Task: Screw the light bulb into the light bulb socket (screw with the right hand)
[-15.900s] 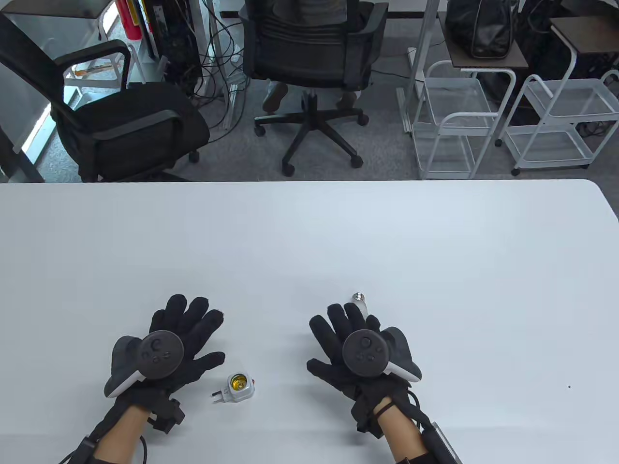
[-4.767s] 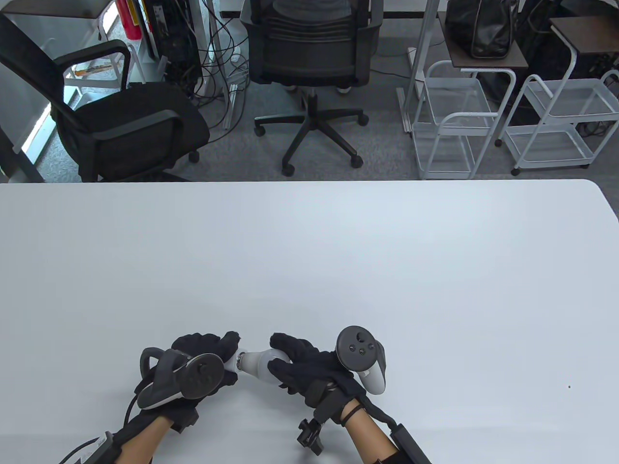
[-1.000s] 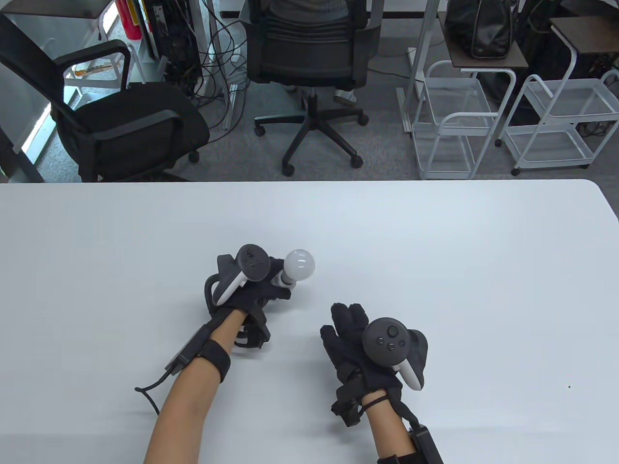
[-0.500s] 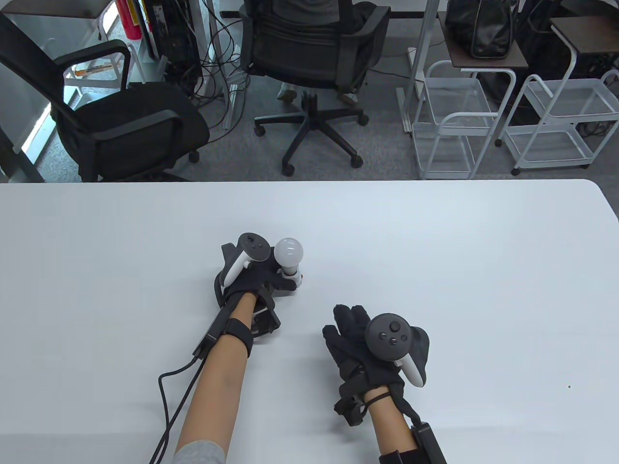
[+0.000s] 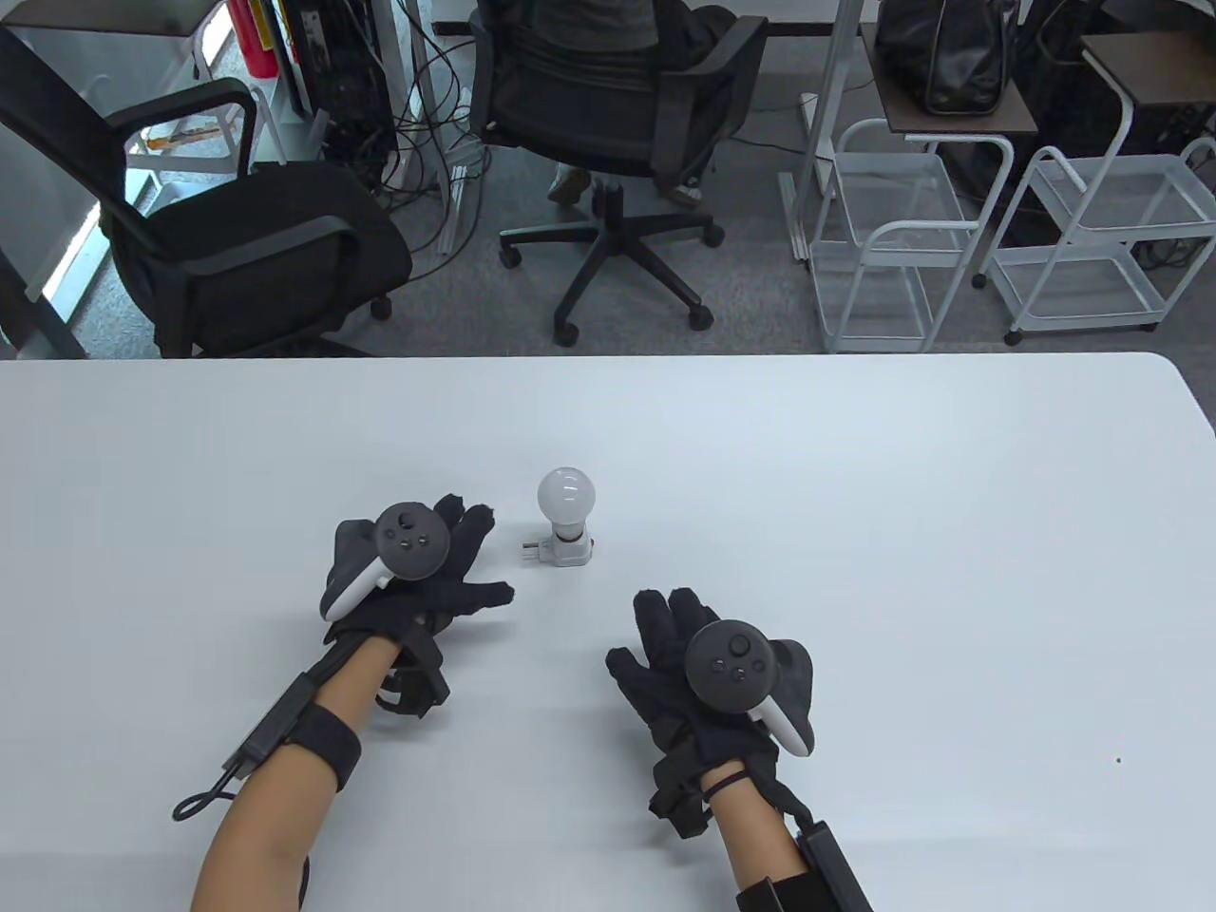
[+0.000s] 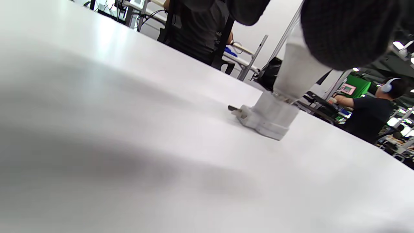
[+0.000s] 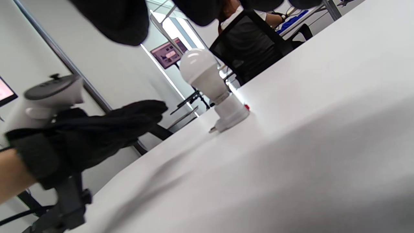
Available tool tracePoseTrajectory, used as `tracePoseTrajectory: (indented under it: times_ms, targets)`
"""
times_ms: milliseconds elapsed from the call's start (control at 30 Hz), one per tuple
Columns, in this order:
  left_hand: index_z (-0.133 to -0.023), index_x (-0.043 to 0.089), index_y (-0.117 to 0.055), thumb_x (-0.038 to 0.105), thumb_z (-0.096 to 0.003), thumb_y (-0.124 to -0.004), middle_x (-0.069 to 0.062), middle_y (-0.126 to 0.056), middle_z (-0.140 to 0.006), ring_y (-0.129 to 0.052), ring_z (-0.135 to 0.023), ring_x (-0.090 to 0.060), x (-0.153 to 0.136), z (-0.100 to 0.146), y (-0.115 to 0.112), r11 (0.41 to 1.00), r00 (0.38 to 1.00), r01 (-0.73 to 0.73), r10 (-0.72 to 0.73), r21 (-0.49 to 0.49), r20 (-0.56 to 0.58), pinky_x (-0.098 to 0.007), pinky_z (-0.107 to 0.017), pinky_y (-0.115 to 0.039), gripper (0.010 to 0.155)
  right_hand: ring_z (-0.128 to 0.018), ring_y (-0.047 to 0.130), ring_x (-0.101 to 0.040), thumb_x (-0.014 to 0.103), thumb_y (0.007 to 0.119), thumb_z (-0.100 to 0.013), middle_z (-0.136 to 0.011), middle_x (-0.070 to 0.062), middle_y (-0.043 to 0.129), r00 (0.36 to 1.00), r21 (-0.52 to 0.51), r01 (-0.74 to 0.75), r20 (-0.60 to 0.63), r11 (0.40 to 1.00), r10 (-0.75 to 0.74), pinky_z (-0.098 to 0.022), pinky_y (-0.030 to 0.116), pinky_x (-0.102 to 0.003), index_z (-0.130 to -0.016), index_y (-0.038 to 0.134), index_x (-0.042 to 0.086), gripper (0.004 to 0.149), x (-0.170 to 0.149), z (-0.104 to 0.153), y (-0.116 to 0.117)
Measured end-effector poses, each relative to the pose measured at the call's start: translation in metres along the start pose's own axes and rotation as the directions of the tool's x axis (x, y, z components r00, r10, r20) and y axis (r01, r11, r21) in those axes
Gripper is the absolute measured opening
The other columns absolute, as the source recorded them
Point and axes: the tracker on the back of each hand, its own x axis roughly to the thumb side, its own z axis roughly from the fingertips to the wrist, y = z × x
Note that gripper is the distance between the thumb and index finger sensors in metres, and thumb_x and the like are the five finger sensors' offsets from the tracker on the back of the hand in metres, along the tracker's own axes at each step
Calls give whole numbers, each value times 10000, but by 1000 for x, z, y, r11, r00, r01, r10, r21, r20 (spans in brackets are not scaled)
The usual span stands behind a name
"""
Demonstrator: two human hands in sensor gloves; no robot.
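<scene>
The white light bulb (image 5: 566, 494) stands upright, seated in the white plug-in socket (image 5: 562, 550), which rests on the white table (image 5: 855, 494). Both show in the right wrist view, bulb (image 7: 198, 73) on socket (image 7: 231, 114), and in the left wrist view the socket (image 6: 270, 117) sits with its plug prongs pointing left. My left hand (image 5: 446, 570) lies flat and open on the table just left of the socket, not touching it. My right hand (image 5: 665, 655) lies flat and open below and right of it, holding nothing.
Beyond the table's far edge stand black office chairs (image 5: 247, 247), a person seated in one (image 5: 608, 85), and white wire carts (image 5: 1073, 237). My left forearm's cable (image 5: 204, 803) trails on the table near the front edge.
My left hand has let go of the socket and moved left and back, spreading flat on the table. The bulb and socket now stand alone. My right hand shifted slightly left.
</scene>
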Motion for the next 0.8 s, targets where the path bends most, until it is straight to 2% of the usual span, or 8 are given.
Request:
tracePoseTrajectory:
  times_ms: [100,200,367,567,800]
  targets:
    - [-1208,310,-289,647,-462,-788,-67,-155,-1300,-40,-1120,-437,1,32,6,1000,999,11,-12,27,33,-593,-797,-140,959,-873,282,-718,366,652,-605,-1055,-417,303,1000,3,-9,1,1000,9,-496,292,-859,-1084,384,32,643,0,0,2]
    - [-1213,297,-290,644,-466,-792,-78,-151,-1301,-34,-1119,-445,3,58,5,999,999,26,-25,-19,47,-600,-797,-137,964,-882,244,-712,369,651,-605,-1073,-394,276,1000,9,-10,10,1000,10,-502,263,-858,-1089,374,48,643,0,-1,2]
    - [-1213,297,-304,641,-464,-795,-79,-158,-1303,-39,-1122,-444,10,85,-4,998,994,69,-70,13,83,-601,-798,-135,959,-897,187,-693,372,651,-606,-1092,-365,254,999,25,-23,28,999,22,-508,198,-852,-1094,375,71,637,1,-2,2]
    - [-1208,287,-323,630,-460,-800,-85,-168,-1298,-47,-1116,-446,6,96,-19,996,991,86,-89,38,100,-599,-794,-137,951,-898,142,-680,447,644,-604,-1097,-357,226,999,57,-12,38,998,9,-509,158,-841,-1099,374,76,676,0,-2,7]
    - [-1204,294,-323,624,-464,-798,-74,-162,-1294,-37,-1117,-429,-6,98,-16,996,995,59,-64,68,82,-586,-799,-127,939,-903,62,-649,443,646,-605,-1110,-324,169,999,90,-14,40,996,11,-517,102,-819,-1106,347,108,673,2,-5,16]
